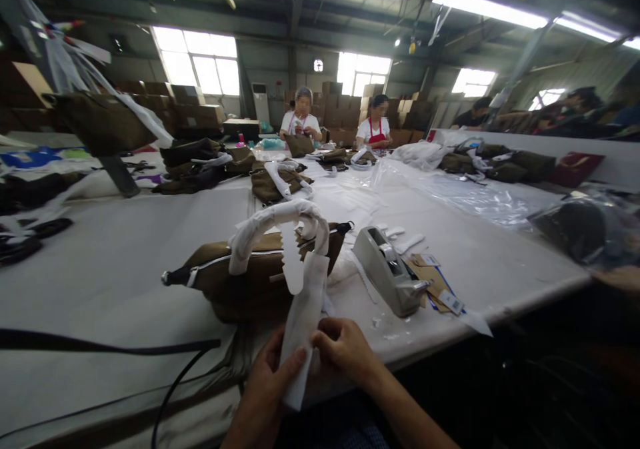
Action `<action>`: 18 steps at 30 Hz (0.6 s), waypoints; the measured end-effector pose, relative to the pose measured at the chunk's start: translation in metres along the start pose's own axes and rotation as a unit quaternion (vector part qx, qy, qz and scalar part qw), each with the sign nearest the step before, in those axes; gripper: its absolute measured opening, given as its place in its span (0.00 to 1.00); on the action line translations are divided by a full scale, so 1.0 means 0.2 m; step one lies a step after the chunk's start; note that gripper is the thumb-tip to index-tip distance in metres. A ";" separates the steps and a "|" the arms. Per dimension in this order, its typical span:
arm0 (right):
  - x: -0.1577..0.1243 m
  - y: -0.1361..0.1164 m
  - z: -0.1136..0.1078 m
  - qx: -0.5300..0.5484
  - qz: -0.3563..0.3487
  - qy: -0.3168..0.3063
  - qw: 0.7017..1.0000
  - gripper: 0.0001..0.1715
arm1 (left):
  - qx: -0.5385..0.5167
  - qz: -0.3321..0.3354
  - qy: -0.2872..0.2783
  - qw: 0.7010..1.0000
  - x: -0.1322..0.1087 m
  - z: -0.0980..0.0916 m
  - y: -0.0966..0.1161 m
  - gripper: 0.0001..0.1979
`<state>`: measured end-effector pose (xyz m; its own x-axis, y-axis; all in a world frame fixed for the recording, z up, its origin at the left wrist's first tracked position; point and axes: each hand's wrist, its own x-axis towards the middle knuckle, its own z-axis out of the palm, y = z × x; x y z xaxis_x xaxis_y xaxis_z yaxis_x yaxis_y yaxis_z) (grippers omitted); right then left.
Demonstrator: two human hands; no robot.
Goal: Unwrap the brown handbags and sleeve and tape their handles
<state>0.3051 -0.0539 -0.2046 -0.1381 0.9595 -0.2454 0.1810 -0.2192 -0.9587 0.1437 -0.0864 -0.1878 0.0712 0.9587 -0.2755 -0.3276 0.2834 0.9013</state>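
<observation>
Left hand [267, 379] clamps the white wrapping strip [311, 296], right hand [347, 349] pinching its edge, before the olive-brown handbag [230, 299] near the table's [500, 256] front edge! Shaping that strip seems the step; the next move likely calls for even tension.

1 bare left hand [274, 372], 1 bare right hand [345, 352], 1 held long white strip [307, 309], 1 nearest brown zippered fabric bag [243, 296], 1 flat white toothed piece [291, 262], 1 grey tape dispenser [387, 276], and 2 co-workers in white tops [301, 126].
</observation>
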 end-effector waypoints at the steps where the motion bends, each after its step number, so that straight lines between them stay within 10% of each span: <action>1: 0.00 0.01 0.00 0.004 -0.018 0.021 1.000 0.18 | -0.004 -0.006 -0.002 1.000 0.00 0.01 -0.01 0.33; 9: -0.25 -0.05 -0.06 -0.003 -0.099 0.190 0.977 0.22 | 0.050 0.020 0.039 0.998 0.02 0.00 -0.03 0.36; 18: -0.18 -0.08 0.08 0.192 -0.062 0.005 0.979 0.23 | 0.155 0.165 0.031 0.974 0.06 0.07 -0.11 0.47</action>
<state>0.2923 -0.0881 -0.1821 -0.1255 0.9842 -0.1247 -0.2157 -0.1498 -0.9649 0.1657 -0.0815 -0.2053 -0.0490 0.9982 0.0348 -0.0219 -0.0359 0.9991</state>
